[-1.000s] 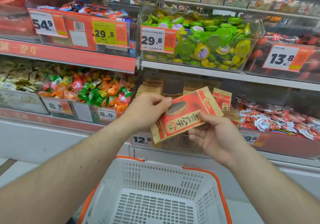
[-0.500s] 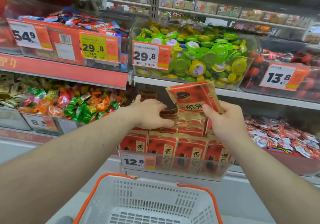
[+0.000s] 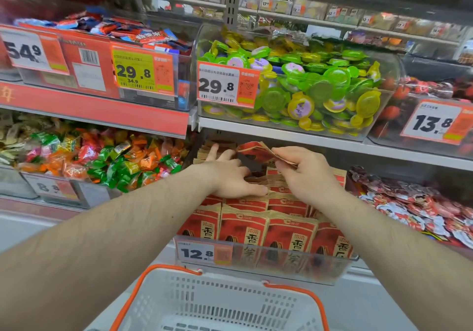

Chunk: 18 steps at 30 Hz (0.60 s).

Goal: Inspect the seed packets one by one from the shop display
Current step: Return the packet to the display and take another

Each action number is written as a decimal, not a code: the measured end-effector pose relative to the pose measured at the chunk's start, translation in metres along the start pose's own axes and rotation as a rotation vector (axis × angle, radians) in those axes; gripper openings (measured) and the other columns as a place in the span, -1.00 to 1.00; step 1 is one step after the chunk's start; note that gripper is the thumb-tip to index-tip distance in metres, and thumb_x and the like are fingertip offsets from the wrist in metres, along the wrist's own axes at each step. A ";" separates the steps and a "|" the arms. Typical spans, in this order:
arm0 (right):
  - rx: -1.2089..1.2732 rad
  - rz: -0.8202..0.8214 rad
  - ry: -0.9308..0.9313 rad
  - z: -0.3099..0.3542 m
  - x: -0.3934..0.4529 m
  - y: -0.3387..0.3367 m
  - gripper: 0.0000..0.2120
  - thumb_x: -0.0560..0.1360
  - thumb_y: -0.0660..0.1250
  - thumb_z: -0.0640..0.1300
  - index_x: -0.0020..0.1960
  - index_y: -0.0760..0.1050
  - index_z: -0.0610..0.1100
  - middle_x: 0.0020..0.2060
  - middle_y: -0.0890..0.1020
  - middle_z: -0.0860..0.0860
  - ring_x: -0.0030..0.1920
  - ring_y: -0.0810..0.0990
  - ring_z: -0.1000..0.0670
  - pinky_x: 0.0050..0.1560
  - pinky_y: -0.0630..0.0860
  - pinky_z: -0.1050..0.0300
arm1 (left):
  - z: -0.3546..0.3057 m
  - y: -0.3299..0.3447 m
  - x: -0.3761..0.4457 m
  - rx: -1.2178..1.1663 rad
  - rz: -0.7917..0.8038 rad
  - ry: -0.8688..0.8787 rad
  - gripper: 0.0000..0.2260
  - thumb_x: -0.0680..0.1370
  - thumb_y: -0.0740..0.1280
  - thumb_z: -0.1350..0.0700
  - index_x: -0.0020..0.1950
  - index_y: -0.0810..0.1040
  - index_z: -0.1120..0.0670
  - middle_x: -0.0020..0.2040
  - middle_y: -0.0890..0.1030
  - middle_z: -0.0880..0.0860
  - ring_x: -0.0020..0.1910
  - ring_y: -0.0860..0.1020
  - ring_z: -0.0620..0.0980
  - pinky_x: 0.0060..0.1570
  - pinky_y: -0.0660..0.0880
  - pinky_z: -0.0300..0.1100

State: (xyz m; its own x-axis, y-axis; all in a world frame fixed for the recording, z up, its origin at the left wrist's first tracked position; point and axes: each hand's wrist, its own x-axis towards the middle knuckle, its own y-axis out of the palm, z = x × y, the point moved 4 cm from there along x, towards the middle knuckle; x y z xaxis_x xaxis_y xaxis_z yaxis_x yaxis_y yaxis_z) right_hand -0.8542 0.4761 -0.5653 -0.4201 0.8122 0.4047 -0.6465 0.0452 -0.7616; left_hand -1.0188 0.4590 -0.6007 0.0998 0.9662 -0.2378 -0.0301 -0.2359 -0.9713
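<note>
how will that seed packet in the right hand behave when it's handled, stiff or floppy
Probably floppy: the seed packet bends and creases where the right hand pinches it. Likely light for its size, since a fingertip pinch at one edge holds it up. It should not roll; the flat packets in the display bin stand leaning in rows, so a push would likely tip them.

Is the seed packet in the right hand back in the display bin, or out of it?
Out. The right hand pinches the seed packet, tilted, above the stacked packets in the display bin.

seed packets in bin, basket in front below
</note>
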 end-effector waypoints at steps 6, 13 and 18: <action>-0.196 0.128 0.033 -0.007 0.017 0.016 -0.68 0.57 0.28 -0.17 0.29 0.58 -0.01 0.26 0.61 0.02 0.30 0.51 -0.05 0.32 0.40 0.14 | -0.015 -0.007 0.003 -0.023 0.002 -0.050 -0.26 0.51 -0.13 -0.49 0.57 0.25 -0.14 0.60 0.19 -0.01 0.59 -0.09 0.14 0.46 -0.18 0.23; -0.362 0.284 0.141 -0.009 0.046 0.042 -0.64 0.55 0.22 -0.06 0.32 0.53 0.05 0.29 0.58 0.02 0.33 0.49 -0.11 0.34 0.40 -0.07 | -0.016 -0.006 0.004 -0.041 0.021 -0.092 -0.29 0.53 -0.12 -0.46 0.43 0.47 -0.09 0.55 0.31 0.02 0.59 -0.12 0.13 0.44 -0.31 0.28; -0.252 0.155 0.137 -0.010 0.057 0.045 -0.75 0.48 0.26 -0.20 0.15 0.51 -0.09 0.06 0.62 -0.10 0.11 0.56 -0.18 0.00 0.45 0.10 | -0.012 -0.002 0.009 -0.015 0.041 -0.131 -0.20 0.49 -0.13 -0.52 0.34 0.57 -0.03 0.52 0.36 0.04 0.60 -0.16 0.14 0.42 -0.39 0.30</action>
State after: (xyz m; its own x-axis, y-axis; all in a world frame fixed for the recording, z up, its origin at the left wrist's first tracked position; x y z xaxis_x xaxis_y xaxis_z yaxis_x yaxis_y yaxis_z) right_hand -0.9005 0.5301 -0.5820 -0.4003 0.8907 0.2155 -0.3966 0.0437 -0.9170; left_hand -1.0054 0.4667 -0.6012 -0.0315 0.9609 -0.2750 -0.0167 -0.2756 -0.9611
